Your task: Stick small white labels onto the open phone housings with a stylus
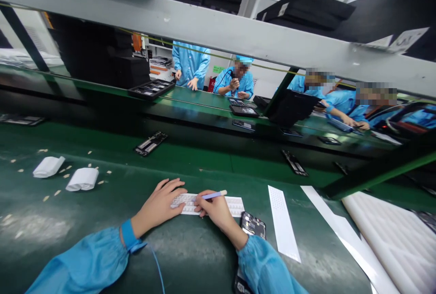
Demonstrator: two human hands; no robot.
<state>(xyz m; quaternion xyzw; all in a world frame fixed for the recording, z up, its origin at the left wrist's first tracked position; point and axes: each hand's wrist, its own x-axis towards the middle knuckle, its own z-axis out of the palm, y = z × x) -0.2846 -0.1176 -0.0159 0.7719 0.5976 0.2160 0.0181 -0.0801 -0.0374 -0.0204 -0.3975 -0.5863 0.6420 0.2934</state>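
A white sheet of small stickers (235,203) lies on the green bench in front of me. My left hand (163,201) rests flat over its left end, fingers spread and pressing lightly. In my right hand (213,207) is a slim pale-purple pen-like tool (214,195) with a whitish end pointing up and right. Its working tip is hidden among my fingers, down at the middle of the sheet. Partly under my right forearm sits an opened phone (254,225), its circuit board showing. A blue wrist strap (128,236) with a cord circles my left wrist.
Two folded white wads (82,179) and scattered tan bits lie at left. On the right are a narrow white sheet (283,226), paper strips and a white foam tray (391,235). Beyond, opened phones (151,143) lie on a green conveyor; several co-workers (191,64) are behind it.
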